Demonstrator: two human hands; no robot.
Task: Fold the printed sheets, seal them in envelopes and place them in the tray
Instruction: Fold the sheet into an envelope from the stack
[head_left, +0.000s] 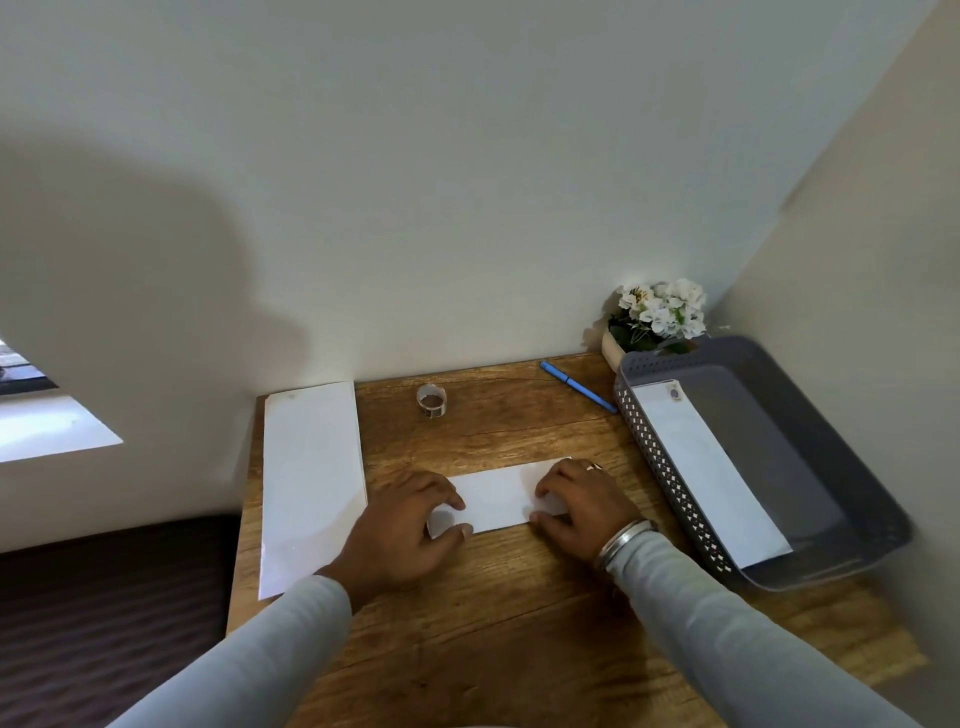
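Note:
A folded white sheet (498, 496) lies flat in the middle of the wooden table (519, 623). My left hand (400, 530) rests on its left end, fingertips and thumb curled onto the paper. My right hand (582, 506) does the same at the right end, thumb under the near edge. A stack of white sheets (311, 483) lies along the table's left side. The grey perforated tray (779, 415) stands at the right with one white envelope (706, 467) lying in it.
A roll of clear tape (431, 400) stands at the back of the table. A blue pen (576, 386) lies beside the tray's far corner, and a pot of white flowers (654, 317) fills the back right corner. Walls close in behind and to the right.

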